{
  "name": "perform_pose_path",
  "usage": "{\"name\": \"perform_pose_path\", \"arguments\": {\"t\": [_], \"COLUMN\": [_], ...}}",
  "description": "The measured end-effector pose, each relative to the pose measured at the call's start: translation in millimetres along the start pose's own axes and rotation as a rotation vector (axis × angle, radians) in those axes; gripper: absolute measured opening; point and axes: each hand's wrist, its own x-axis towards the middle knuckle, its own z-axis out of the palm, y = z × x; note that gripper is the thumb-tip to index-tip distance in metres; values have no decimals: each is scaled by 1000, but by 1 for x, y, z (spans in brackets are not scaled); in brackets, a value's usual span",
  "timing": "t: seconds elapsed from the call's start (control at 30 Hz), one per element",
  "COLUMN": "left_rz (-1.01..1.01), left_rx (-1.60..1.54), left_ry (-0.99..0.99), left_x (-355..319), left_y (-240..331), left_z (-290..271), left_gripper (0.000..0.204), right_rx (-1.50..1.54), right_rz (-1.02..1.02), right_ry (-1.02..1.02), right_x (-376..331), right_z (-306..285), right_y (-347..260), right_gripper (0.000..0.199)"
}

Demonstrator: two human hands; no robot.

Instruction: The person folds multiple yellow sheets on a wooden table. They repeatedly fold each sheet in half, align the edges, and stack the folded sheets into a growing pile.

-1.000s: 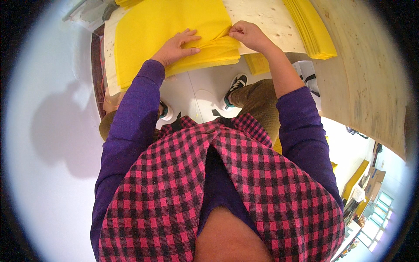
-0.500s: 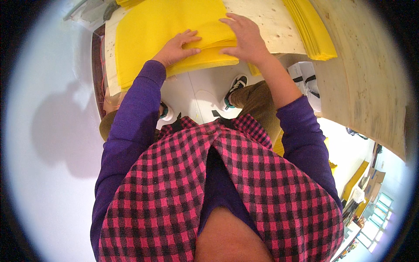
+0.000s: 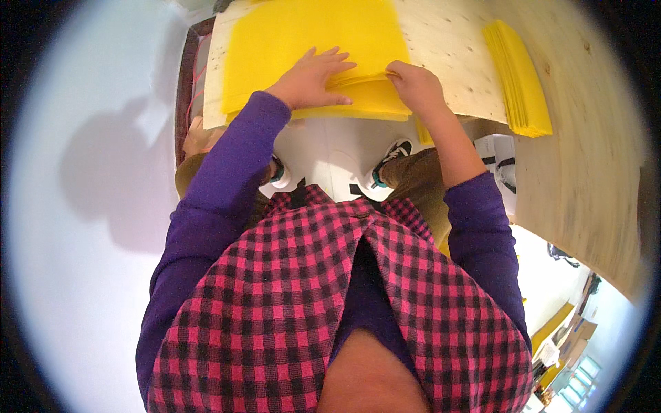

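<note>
Several large yellow fabric sheets (image 3: 303, 34) lie on a pale wooden table in front of me. My left hand (image 3: 313, 79) rests on them near their front edge, fingers spread and thumb pointing right. At the front right, my right hand (image 3: 415, 86) pinches the edge of the upper yellow fabric, thumb and forefinger closed on it. Between my hands this edge is lifted slightly and folded, with more yellow layers below it. How many layers the right fingers hold cannot be made out.
A stack of yellow sheets (image 3: 518, 79) stands to the right on the wooden tabletop (image 3: 451, 41). A wooden board (image 3: 578, 165) curves along the right side. Below it is a white bag (image 3: 497, 162) with black straps. A white wall (image 3: 89, 227) rises at the left.
My right hand has gone from open above the sheets to pinching the fabric edge. My left hand stays spread on the yellow fabric. The whole view has shifted a little.
</note>
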Motion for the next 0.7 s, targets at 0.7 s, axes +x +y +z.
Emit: {"name": "perform_pose_path", "arguments": {"t": [0.7], "left_rz": [-537], "left_rx": [-240], "left_ry": [481], "left_x": [-153], "left_y": [-61], "left_z": [-32], "left_gripper": [60], "right_rx": [217], "right_rz": [-92], "right_ry": [47], "right_x": [-23], "right_z": [33], "right_y": [24], "right_gripper": [21]}}
